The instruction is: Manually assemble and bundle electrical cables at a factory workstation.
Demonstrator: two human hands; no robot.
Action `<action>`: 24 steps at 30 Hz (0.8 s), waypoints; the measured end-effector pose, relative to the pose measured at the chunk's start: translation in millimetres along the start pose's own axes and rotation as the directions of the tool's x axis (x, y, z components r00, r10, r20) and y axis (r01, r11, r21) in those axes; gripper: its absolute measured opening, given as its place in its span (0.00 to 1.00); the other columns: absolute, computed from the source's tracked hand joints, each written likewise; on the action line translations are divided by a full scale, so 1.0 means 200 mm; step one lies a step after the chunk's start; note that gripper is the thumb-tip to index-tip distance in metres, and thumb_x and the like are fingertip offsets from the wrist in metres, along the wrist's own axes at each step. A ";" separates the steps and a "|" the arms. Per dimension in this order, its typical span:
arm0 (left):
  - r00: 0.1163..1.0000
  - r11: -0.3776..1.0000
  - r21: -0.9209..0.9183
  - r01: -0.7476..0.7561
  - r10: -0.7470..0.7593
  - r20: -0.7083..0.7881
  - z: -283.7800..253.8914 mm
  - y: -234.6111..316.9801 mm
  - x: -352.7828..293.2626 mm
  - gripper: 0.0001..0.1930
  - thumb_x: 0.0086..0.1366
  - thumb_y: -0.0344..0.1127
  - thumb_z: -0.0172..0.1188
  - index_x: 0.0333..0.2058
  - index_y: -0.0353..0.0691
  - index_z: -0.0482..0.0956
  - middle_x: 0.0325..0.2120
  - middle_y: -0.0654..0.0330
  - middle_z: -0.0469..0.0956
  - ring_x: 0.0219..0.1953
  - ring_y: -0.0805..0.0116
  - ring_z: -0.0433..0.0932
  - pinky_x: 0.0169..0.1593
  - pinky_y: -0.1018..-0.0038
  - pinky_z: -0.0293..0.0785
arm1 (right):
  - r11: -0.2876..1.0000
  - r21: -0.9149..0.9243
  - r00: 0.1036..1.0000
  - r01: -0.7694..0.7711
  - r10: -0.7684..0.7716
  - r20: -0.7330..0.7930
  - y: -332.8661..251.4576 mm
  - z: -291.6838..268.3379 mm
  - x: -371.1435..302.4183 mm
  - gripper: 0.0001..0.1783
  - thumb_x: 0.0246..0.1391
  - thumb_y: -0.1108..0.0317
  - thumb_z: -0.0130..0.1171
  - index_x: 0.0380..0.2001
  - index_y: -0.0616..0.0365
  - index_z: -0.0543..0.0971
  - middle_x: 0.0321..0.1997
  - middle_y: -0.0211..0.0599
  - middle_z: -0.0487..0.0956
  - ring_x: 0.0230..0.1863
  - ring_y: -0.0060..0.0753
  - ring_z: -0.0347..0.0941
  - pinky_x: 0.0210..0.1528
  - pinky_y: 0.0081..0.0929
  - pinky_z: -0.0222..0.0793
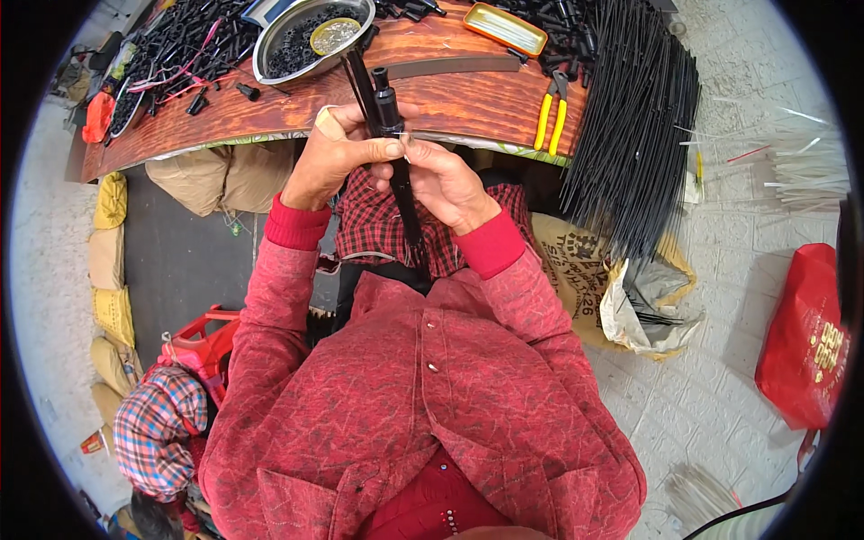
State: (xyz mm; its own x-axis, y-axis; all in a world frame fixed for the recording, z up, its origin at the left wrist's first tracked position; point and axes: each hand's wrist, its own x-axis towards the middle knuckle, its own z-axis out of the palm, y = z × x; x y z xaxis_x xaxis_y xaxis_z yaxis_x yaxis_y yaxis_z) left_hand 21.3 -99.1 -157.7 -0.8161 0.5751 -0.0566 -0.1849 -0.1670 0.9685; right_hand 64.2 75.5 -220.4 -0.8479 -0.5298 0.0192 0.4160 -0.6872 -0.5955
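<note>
My left hand [335, 155] is closed around a bundle of thin black rods [410, 211], held upright above my lap. A pale wrap covers part of this hand near the thumb. Against the rods stands a black stepped plastic fitting [385, 103], its narrow end up. My right hand [445, 184] meets the left one at the fitting's base, thumb and fingers pinched together. A tiny pale glint shows at those fingertips, too small to name. The lower rods run down in front of a red-and-black checked cloth [364, 220].
On the wooden table [297, 108] are a metal bowl [261, 65] of small black rings, yellow-handled pliers [551, 117], a dark strip [459, 66], an orange-rimmed tin [506, 29] and loose black fittings [198, 103]. Long black rods [634, 126] overhang its right end. Another person [162, 432] is at lower left.
</note>
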 end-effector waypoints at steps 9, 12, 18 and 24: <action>0.997 0.999 0.032 0.038 -0.040 0.061 -0.04 0.00 0.04 0.24 0.61 0.28 0.67 0.57 0.33 0.76 0.37 0.62 0.81 0.26 0.77 0.80 0.26 0.81 0.78 | 0.996 0.065 0.998 0.059 -0.057 -0.038 0.03 -0.04 0.02 0.15 0.66 0.59 0.55 0.47 0.60 0.76 0.41 0.33 0.76 0.44 0.34 0.74 0.49 0.38 0.73; 0.995 1.000 0.025 0.018 -0.020 0.097 -0.05 -0.02 0.04 0.24 0.62 0.30 0.67 0.56 0.33 0.76 0.39 0.61 0.81 0.26 0.77 0.80 0.27 0.81 0.78 | 0.996 0.067 0.998 0.058 -0.056 -0.027 0.03 -0.05 0.02 0.15 0.66 0.60 0.55 0.47 0.59 0.76 0.41 0.34 0.77 0.44 0.34 0.74 0.49 0.39 0.73; 0.998 0.998 0.027 -0.055 0.055 0.002 -0.01 -0.03 0.04 0.23 0.62 0.30 0.67 0.56 0.33 0.76 0.40 0.60 0.82 0.29 0.78 0.80 0.28 0.83 0.78 | 0.996 0.075 0.998 0.052 -0.049 -0.044 0.02 -0.08 0.02 0.15 0.66 0.60 0.56 0.48 0.59 0.76 0.42 0.34 0.77 0.46 0.36 0.74 0.52 0.40 0.72; 0.996 0.998 -0.019 -0.068 0.067 -0.057 0.00 -0.08 0.06 0.21 0.60 0.25 0.67 0.53 0.34 0.77 0.41 0.60 0.82 0.36 0.78 0.81 0.30 0.84 0.77 | 0.989 0.148 0.998 0.001 0.008 -0.059 -0.01 -0.06 0.02 0.16 0.66 0.58 0.57 0.49 0.57 0.76 0.44 0.36 0.78 0.46 0.36 0.75 0.53 0.40 0.72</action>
State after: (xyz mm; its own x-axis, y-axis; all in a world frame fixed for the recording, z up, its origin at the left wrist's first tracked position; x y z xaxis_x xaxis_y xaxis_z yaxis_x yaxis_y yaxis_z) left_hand 14.3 -88.8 -172.8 -0.8566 0.5159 -0.0059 -0.1397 -0.2209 0.9652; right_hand 56.6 80.2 -228.8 -0.8623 -0.5053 -0.0331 0.4596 -0.7535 -0.4701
